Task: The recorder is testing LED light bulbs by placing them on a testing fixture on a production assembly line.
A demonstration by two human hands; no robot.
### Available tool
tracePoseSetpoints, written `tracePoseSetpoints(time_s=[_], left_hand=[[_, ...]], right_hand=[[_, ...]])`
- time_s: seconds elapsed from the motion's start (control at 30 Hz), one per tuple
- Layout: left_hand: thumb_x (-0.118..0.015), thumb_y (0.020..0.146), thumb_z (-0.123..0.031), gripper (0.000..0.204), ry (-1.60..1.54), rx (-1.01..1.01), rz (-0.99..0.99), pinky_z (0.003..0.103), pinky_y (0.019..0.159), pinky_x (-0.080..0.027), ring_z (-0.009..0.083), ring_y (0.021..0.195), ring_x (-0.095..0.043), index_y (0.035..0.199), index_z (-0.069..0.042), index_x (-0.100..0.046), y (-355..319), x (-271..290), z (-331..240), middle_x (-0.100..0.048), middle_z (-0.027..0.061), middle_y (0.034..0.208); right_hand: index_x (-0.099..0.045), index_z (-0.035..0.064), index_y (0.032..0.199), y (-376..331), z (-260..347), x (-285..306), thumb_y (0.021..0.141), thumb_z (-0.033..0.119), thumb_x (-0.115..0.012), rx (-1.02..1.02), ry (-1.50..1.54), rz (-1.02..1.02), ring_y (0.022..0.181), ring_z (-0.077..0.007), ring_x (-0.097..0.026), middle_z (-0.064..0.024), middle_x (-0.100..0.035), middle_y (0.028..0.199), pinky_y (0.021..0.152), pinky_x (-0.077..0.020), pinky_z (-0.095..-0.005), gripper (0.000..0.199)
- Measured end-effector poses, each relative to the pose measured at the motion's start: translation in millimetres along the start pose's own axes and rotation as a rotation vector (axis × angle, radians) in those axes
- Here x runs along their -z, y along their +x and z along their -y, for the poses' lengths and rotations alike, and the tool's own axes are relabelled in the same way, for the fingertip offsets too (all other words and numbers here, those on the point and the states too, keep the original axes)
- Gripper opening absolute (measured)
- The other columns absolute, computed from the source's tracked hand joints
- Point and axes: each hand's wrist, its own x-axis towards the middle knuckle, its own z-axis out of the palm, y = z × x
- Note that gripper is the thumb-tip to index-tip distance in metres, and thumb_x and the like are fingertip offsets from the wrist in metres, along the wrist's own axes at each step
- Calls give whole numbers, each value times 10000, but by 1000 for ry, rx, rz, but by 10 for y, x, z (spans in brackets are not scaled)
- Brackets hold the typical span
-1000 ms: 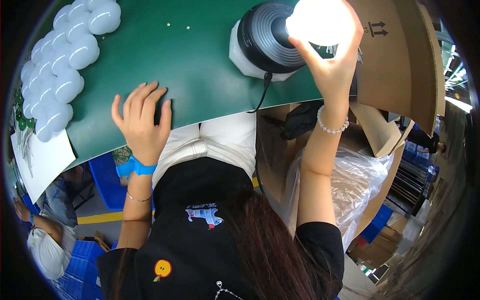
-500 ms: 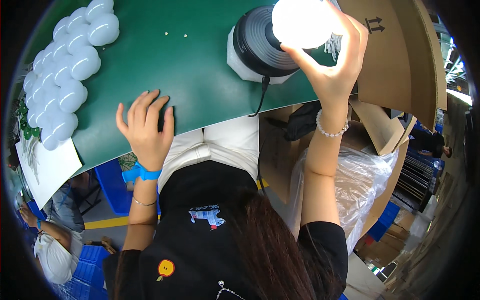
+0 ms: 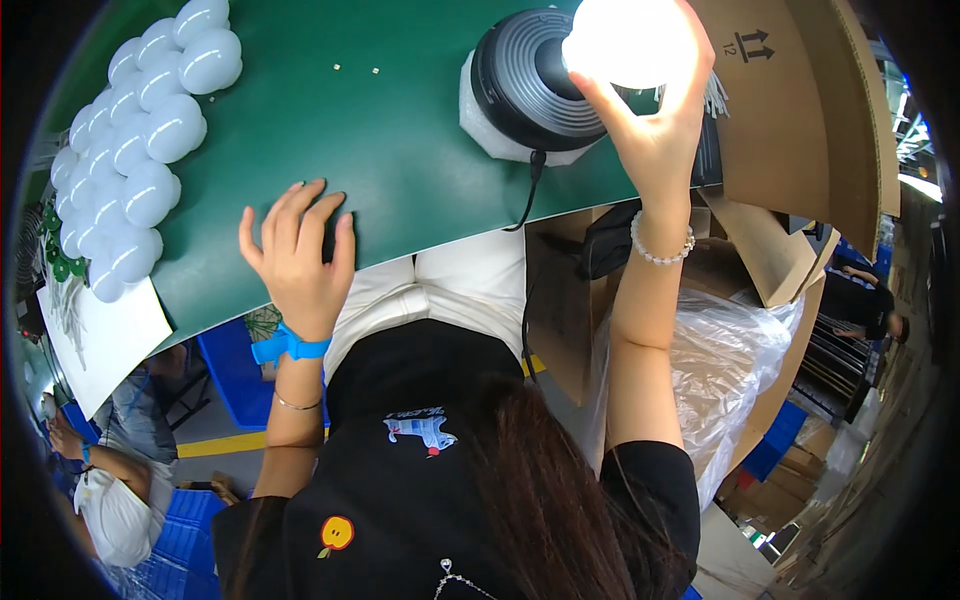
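Note:
My right hand [image 3: 660, 140] is closed round a brightly lit globe bulb [image 3: 632, 42], with thumb and fingers on its sides. The bulb glows white above the right side of a round black device [image 3: 535, 85] with a ribbed grey top. A dark cone-shaped piece [image 3: 560, 68] shows between bulb and device; whether they touch I cannot tell. Under the device lies a white foam block [image 3: 490, 138], and a black cable [image 3: 532, 185] leaves its near side. My left hand [image 3: 300, 250] rests on the green table's near edge, fingers spread, holding nothing.
Several white globes [image 3: 150, 125] stand in rows at the table's left, near a white sheet [image 3: 110, 330]. Two tiny pale pieces [image 3: 376, 71] lie on the green tabletop [image 3: 350, 120]. A cardboard box [image 3: 775, 120] stands at right; clear plastic [image 3: 720, 380] fills another below.
My right hand has shifted the lit bulb to the right relative to the black device, so more of the dark piece shows. My left hand stays resting on the table.

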Motion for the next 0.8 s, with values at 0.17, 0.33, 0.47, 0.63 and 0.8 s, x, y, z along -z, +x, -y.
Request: tracePoseSetpoints(time_s=[0.17, 0.33, 0.47, 0.63, 0.8], left_hand=[[-654, 749, -151, 161, 0, -4, 9, 446, 1020, -222, 189, 1042, -544, 906, -143, -622, -8, -13, 2, -588, -2, 1057], [-653, 749, -153, 160, 7, -8, -1, 446, 1020, -222, 190, 1041, -544, 905, -144, -623, 11, -3, 3, -587, -3, 1060], [-652, 749, -156, 156, 1, -4, -4, 448, 1019, -223, 190, 1039, -546, 902, -144, -623, 12, -11, 10, -588, -2, 1060], [-651, 750, -158, 151, -3, -5, 2, 449, 1017, -226, 194, 1037, -548, 898, -145, -624, -2, -16, 16, -587, -1, 1062], [-651, 750, -157, 154, 6, -12, 3, 449, 1017, -226, 196, 1037, -547, 900, -144, -623, -8, -12, 15, -587, 0, 1065]], right_hand=[[-457, 5, 1212, -131, -243, 124, 606, 162, -835, 146, -6, -92, 1027, -214, -516, -119, -504, 1119, 841, -441, -302, 732], [-391, -20, 1257, -145, -109, 129, 668, 96, -770, 214, -237, -37, 1089, -226, -500, -135, -452, 1208, 905, -413, -313, 710], [-503, -37, 1131, 69, 165, -5, 609, 106, -792, 147, -226, -133, 963, -283, -526, -161, -537, 1062, 853, -407, -379, 613], [-504, -36, 1131, 49, 99, -22, 599, 117, -799, 54, -127, -111, 964, -287, -525, -161, -539, 1060, 851, -407, -379, 627], [-505, -34, 1132, -71, -25, 11, 587, 131, -807, -81, -13, -83, 965, -292, -524, -161, -541, 1057, 849, -407, -379, 644]])
